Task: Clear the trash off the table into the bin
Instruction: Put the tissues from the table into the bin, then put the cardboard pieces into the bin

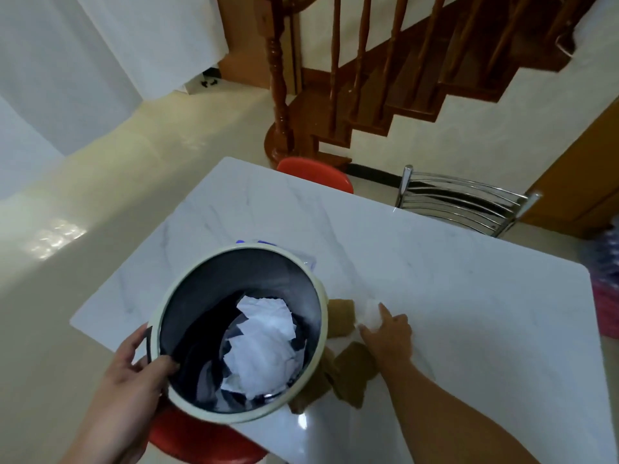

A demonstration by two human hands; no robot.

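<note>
The left hand [134, 366] is at the lower left of the frame. It is closed on the rim of the bin [321, 316], with the thumb inside the rim and the fingers curled around the outside. It holds the bin up over the near edge of the table [452, 262], tipped so the open mouth faces the camera.

The right hand [388, 329] is just right of the bin, low in the middle of the frame. It lies flat on the table with the fingers partly open, and the fingertips touch a white crumpled tissue [370, 313]. It looks like the hand is about to close on the tissue or push it, but a firm grip is not clear from this view.

Inside the bin there is already some crumpled white paper [264, 343] on a dark liner, so part of the job seems done.

There is more to pick up. Brown paper pieces [351, 370] lie on the table right next to the bin and under the right wrist. One more brown piece [341, 316] sits between the bin and the tissue. The far part of the table looks bare.

A red stool [201, 440] is below the bin, another red stool [315, 174] and a metal chair [469, 205] are past the table's far edge.
</note>
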